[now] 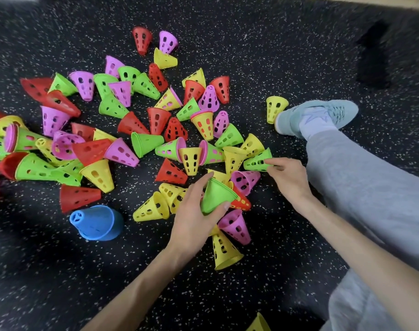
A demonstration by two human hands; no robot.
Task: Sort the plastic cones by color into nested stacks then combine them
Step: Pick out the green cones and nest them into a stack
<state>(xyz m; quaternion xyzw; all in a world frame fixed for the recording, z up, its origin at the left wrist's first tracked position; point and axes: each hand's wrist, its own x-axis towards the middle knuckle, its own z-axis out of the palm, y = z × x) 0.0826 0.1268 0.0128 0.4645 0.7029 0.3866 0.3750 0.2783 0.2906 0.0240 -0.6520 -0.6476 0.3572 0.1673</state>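
the left hand [194, 211] is gripping a nested green stack [215, 195] low over the speckled floor [287, 56], thumb and fingers curled round it. just beyond, the right hand [287, 174] is pinching the rim of a loose green cone [257, 161] beside the grey-trousered leg [361, 177]. to nest it cleanly, it likely needs lifting clear of the yellow cones [234, 156] touching it. farther out, red, pink, green and yellow cones are lying mixed.

The floor [263, 56] is black rubber, flecked all over with small white specks. A pale strip [371, 0] borders it along the top right edge.
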